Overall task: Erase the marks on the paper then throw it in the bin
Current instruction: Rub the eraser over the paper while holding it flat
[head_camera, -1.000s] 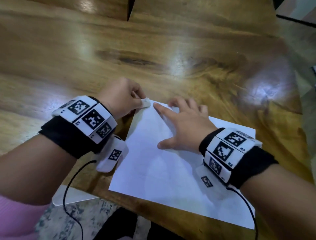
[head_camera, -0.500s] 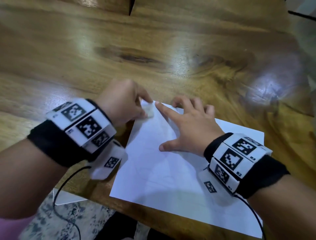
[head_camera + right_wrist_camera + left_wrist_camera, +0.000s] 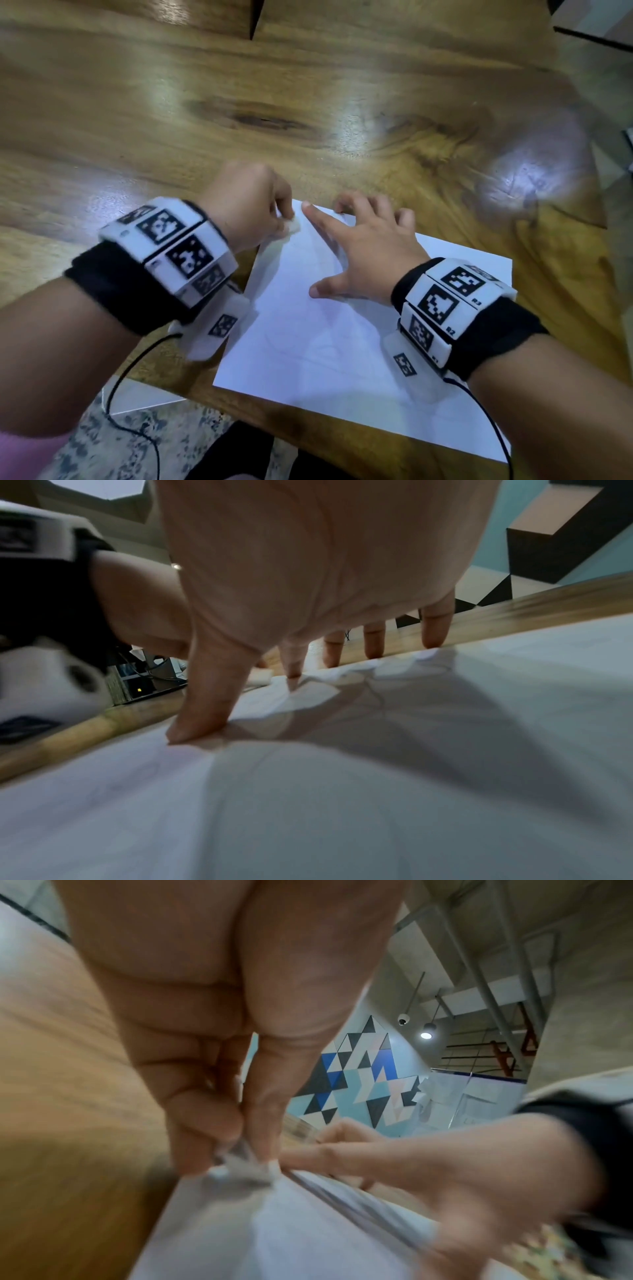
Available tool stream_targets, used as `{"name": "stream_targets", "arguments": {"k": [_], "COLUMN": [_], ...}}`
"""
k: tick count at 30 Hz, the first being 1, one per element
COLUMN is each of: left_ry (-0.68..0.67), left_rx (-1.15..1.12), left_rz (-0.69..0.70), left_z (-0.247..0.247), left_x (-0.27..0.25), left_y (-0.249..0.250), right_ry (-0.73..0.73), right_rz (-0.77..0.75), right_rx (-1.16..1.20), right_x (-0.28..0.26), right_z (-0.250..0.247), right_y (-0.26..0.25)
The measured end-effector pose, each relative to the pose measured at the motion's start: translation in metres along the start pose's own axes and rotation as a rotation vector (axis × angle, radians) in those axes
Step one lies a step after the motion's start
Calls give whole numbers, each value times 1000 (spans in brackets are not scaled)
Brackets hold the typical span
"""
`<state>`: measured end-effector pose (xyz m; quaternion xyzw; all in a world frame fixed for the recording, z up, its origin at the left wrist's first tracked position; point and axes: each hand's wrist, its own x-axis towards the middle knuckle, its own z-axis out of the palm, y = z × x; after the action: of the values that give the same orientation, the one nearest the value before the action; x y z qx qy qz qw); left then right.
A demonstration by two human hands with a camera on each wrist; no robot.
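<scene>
A white sheet of paper (image 3: pixel 329 346) lies on the wooden table (image 3: pixel 171 120) near its front edge, with faint pencil lines on it. My left hand (image 3: pixel 253 205) pinches a small white eraser (image 3: pixel 291 226) and holds it on the paper's far left corner. In the left wrist view the eraser (image 3: pixel 240 1169) sits between thumb and fingertips, touching the paper (image 3: pixel 274 1231). My right hand (image 3: pixel 363 253) lies spread on the sheet, fingers straight, pressing it flat. From the right wrist view, the fingertips (image 3: pixel 202 723) press on the slightly rumpled paper (image 3: pixel 342 791). No bin is in view.
The table stretches far and wide beyond the paper. Cables run from both wrist bands down past the table's front edge. Patterned floor (image 3: pixel 154 445) and a white panel (image 3: pixel 144 397) show below that edge.
My left hand with the eraser has shifted back and forth at the paper's far left corner. The right hand stays pressed on the sheet.
</scene>
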<state>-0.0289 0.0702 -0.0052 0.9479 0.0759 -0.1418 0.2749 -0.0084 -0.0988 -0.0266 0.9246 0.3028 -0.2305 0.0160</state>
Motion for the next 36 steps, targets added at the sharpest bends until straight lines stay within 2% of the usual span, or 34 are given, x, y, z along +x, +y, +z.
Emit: {"name": "stream_targets", "arguments": {"k": [3,4,8,10,12,15,16,20,22,24,26,27,28,32,34,36], "left_ry": [-165,-167,18,47,-6,-195,-197,43,81,-12,-196,-247,-227,55,59,-5], "left_rx": [24,11,-52,-73,-19,30,19,-64,-39,33,51,32,19,-18,-8,28], "left_rz": [6,-6,-53,-65,-52,-21,-26,-67,-61,-5,16,7,-5,-27,-22,-8], "left_z": [5,5,0,0,1,5,5,-3,-1,5,9,10,9,0,2,8], "left_x": [-30,-31,-4,4,-7,-32,-31,8,13,-7,-33,-38,-34,4,4,-14], "left_y": [-6,-7,0,2,-4,-11,-11,-1,0,-5,-7,-8,-8,8,10,6], "right_ry": [13,12,8,7,7,9,9,7,9,6,0,-2,-3,-1,0,5], "right_rz": [-4,-4,1,2,1,3,2,7,5,2,3,3,3,9,8,4], "right_rx": [-7,-9,-16,-15,-17,-19,-18,-7,-11,-13,-10,-8,-7,-11,-8,-3], "right_x": [-1,-1,0,0,0,0,0,0,0,1,1,0,0,1,1,1], "right_z": [1,2,2,2,3,3,3,2,2,2,2,2,2,3,4,4], "right_y": [0,0,0,0,0,1,0,0,0,0,1,1,1,0,0,0]}}
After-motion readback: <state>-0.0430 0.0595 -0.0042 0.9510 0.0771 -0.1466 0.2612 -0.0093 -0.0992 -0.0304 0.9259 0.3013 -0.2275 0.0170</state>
